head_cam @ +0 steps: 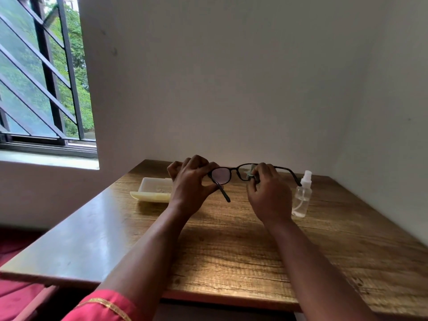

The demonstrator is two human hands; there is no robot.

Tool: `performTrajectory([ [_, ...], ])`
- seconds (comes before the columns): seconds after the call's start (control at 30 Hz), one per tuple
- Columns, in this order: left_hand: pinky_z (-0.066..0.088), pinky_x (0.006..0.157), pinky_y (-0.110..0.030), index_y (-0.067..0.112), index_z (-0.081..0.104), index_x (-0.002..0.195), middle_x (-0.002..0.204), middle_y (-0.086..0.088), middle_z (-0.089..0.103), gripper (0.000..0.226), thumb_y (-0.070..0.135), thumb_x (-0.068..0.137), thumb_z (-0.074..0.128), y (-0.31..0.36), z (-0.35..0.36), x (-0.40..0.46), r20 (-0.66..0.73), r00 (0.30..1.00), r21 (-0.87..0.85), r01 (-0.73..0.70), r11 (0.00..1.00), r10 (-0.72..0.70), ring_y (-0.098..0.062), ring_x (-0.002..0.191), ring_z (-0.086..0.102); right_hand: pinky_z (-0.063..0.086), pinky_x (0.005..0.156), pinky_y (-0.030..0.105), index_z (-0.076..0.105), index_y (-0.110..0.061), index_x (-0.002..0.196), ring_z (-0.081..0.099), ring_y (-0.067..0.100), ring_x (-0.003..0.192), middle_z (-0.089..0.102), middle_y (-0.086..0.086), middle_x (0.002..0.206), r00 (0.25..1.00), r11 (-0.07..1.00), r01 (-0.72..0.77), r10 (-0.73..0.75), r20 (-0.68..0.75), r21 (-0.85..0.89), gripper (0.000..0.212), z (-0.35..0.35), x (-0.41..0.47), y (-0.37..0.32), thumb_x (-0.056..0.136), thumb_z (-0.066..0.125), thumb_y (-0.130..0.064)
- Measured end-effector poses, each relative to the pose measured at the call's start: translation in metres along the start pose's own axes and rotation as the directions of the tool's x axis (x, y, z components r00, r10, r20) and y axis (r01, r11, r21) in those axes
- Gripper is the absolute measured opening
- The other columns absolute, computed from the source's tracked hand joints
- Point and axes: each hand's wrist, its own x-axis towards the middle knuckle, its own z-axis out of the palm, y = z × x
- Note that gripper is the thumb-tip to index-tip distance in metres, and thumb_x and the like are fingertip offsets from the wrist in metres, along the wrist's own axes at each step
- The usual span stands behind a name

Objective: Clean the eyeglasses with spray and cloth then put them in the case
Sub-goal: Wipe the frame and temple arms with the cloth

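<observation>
A pair of dark-framed eyeglasses (234,173) is held up above the far part of a wooden table (231,246), both temple arms unfolded. The left end of the frame is pinched by the left hand (188,181): the thumb is pressed against the left temple arm just below the hinge, and the curled fingers are closed over the top of the frame at that corner. The left lens is seen clear of the fingers, faintly tinted against the wall.

The right lens is largely hidden by the right hand (268,193), whose thumb and fingers are closed on a small pale green cleaning cloth (251,173) — only a crumpled corner of it is visible, pressed against the lens beside the nose bridge. The right temple arm is left free and is seen reaching out to the right, its curved tip ending just above the spray bottle.

A small clear spray bottle (302,195) with a white nozzle is stood upright on the table, just beside the right hand and apart from it. An open eyeglass case (152,189), pale yellow outside and whitish inside, is laid on the table behind the left hand and is partly covered by it; the eyeglasses are not in it.

The table is set into a corner of plain white walls. A barred window (44,72) is seen at the left, with green foliage beyond it — and a red sleeve (104,306) with gold trim is seen at the lower edge, on the left forearm.
</observation>
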Motion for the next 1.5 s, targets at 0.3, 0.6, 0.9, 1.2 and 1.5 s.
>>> performTrajectory([
  [0.3, 0.012, 0.077, -0.027, 0.026, 0.074, 0.101, 0.097, 0.004, 0.061, 0.046, 0.039, 0.059, 0.088, 0.0003, 0.0015, -0.0005, 0.002, 1.0, -0.025, -0.016, 1.0, 0.016, -0.018, 0.097, 0.057, 0.047, 0.059, 0.031, 0.056, -0.012, 0.095, 0.056, 0.015, 0.073, 0.061, 0.0, 0.09, 0.997, 0.97, 0.065, -0.075, 0.034, 0.235, 0.01, 0.0004, -0.0014, -0.0037, 0.088, 0.063, -0.007],
  [0.6, 0.028, 0.085, -0.043, 0.029, 0.073, 0.101, 0.097, 0.005, 0.059, 0.043, 0.046, 0.061, 0.078, -0.0022, 0.0013, 0.0003, -0.005, 1.0, -0.035, 0.021, 0.999, -0.021, -0.015, 0.097, 0.054, 0.048, 0.057, 0.035, 0.055, -0.01, 0.093, 0.058, 0.024, 0.078, 0.061, 0.006, 0.089, 1.0, 0.998, 0.024, -0.025, 0.015, 0.061, 0.012, 0.0016, -0.0009, 0.0013, 0.083, 0.06, -0.007],
  [0.9, 0.028, 0.083, -0.044, 0.027, 0.073, 0.101, 0.097, 0.003, 0.06, 0.045, 0.045, 0.06, 0.08, 0.0016, 0.0039, -0.0007, 0.021, 0.999, -0.061, -0.024, 0.998, 0.025, -0.014, 0.098, 0.052, 0.045, 0.056, 0.034, 0.053, -0.01, 0.094, 0.054, 0.019, 0.072, 0.058, 0.002, 0.087, 0.997, 0.982, 0.077, -0.074, -0.023, 0.17, 0.007, 0.0011, -0.0007, -0.0004, 0.092, 0.058, -0.007],
  [1.2, 0.043, 0.08, -0.056, 0.034, 0.065, 0.106, 0.099, 0.003, 0.059, 0.046, 0.053, 0.064, 0.068, -0.0044, 0.0018, 0.0013, 0.007, 1.0, -0.094, 0.023, 0.995, -0.022, -0.019, 0.097, 0.056, 0.041, 0.06, 0.028, 0.06, -0.01, 0.092, 0.058, 0.023, 0.08, 0.06, 0.005, 0.091, 0.996, 0.996, 0.084, -0.084, -0.004, -0.014, 0.005, 0.0018, -0.0005, -0.0013, 0.089, 0.059, -0.014],
  [1.5, 0.016, 0.081, -0.029, 0.028, 0.073, 0.101, 0.097, 0.004, 0.061, 0.046, 0.041, 0.059, 0.086, 0.0027, 0.0035, -0.0005, -0.019, 0.998, -0.033, -0.057, 0.998, 0.056, -0.014, 0.097, 0.053, 0.051, 0.074, 0.032, 0.063, -0.002, 0.113, 0.062, 0.028, 0.093, 0.064, 0.012, 0.103, 0.988, 0.987, 0.156, -0.155, -0.022, 0.036, 0.03, 0.003, 0.0012, -0.0001, 0.084, 0.064, 0.004],
])
